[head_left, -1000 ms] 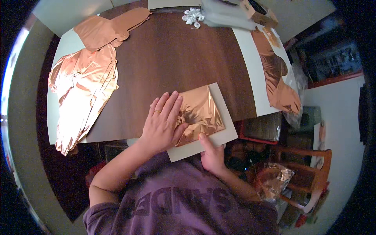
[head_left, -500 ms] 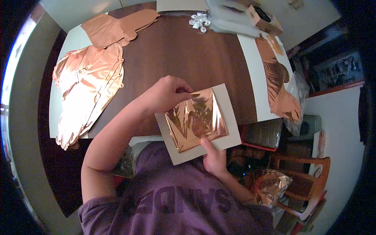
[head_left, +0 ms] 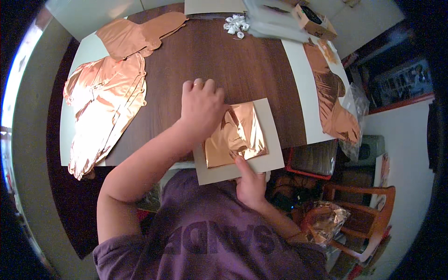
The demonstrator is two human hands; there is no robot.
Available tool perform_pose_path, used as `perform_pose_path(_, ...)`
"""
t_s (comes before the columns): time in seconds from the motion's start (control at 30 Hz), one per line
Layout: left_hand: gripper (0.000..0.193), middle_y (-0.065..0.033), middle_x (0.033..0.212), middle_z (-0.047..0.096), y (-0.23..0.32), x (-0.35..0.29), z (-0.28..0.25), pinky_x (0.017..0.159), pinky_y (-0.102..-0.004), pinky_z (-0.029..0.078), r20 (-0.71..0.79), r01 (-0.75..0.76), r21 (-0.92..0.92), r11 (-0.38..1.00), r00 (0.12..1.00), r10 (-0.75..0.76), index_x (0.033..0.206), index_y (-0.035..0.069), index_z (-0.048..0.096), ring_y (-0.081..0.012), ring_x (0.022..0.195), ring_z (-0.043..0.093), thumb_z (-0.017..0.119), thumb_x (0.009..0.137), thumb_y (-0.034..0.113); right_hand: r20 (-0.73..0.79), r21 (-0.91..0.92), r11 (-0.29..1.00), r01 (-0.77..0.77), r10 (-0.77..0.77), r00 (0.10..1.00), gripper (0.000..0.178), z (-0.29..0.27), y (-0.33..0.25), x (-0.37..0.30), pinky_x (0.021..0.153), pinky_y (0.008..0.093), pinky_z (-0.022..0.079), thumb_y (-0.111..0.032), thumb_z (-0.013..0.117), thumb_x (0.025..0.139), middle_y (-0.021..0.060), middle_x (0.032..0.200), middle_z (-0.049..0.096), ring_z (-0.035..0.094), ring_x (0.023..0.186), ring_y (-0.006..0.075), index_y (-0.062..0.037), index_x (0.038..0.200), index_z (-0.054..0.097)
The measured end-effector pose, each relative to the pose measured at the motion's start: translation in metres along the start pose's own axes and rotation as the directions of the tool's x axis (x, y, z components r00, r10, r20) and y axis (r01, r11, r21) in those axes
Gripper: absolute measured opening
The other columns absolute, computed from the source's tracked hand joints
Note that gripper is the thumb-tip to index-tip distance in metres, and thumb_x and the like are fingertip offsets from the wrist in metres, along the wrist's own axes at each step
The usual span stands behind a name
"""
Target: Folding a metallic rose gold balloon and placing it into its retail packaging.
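A folded rose-gold foil balloon (head_left: 237,135) lies flat on a pale square card (head_left: 273,135), held in front of my body at the table's near edge. My right hand (head_left: 251,183) grips the card's lower edge, its thumb on top against the foil and its fingers underneath, out of sight. My left hand (head_left: 201,105) is over the upper left corner of the foil with its fingers curled in. Its thumb and fingertips are hidden, so what it pinches there does not show.
Large flat foil balloons (head_left: 109,102) lie stacked on the brown table's left, another balloon (head_left: 333,98) on its right. White curled pieces (head_left: 236,25), clear plastic bags (head_left: 273,21) and a small box (head_left: 315,22) stand at the back. A wooden chair (head_left: 382,214) is at lower right.
My left hand has turned, knuckles now forward and fingers curled tighter. The card has rotated slightly, and the foil on it is squarer to me. My right hand keeps its hold.
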State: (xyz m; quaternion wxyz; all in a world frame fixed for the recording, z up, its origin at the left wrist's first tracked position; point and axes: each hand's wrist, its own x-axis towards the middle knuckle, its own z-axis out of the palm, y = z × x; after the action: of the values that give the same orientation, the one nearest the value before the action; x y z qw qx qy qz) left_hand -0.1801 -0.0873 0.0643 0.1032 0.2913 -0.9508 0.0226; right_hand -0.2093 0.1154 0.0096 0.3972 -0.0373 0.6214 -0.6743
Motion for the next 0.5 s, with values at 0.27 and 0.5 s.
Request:
perform_pose_path(0.27,0.074,-0.0204,0.131,0.049,0.019,-0.051,0.011,0.110,-0.0520,0.025,0.015,-0.094,-0.125,0.988,0.995,0.097,0.127,-0.004,0.053,-0.0351,0.126,0.044,0.052,0.086,0.057,0.004,0.005,0.997,-0.072,0.072,0.997,0.020,0.012,-0.012,0.004,0.046,0.0255,0.048,-0.012,0.059,0.092,0.0061,0.095,0.064,0.063,0.068,0.0140,-0.0050,0.111,0.058)
perform_pose_path(0.5,0.085,-0.0222,0.143,0.040,0.009,-0.069,0.024,0.112,-0.0541,0.021,-0.025,-0.112,-0.187,0.976,0.994,0.109,0.136,-0.005,0.044,-0.0383,0.135,0.034,0.039,0.089,0.065,0.243,-0.114,0.938,-0.327,0.346,0.906,0.027,-0.011,-0.048,-0.006,0.057,0.0269,0.050,-0.027,0.058,0.095,0.0099,0.094,0.068,0.066,0.073,0.0149,-0.0023,0.106,0.060)
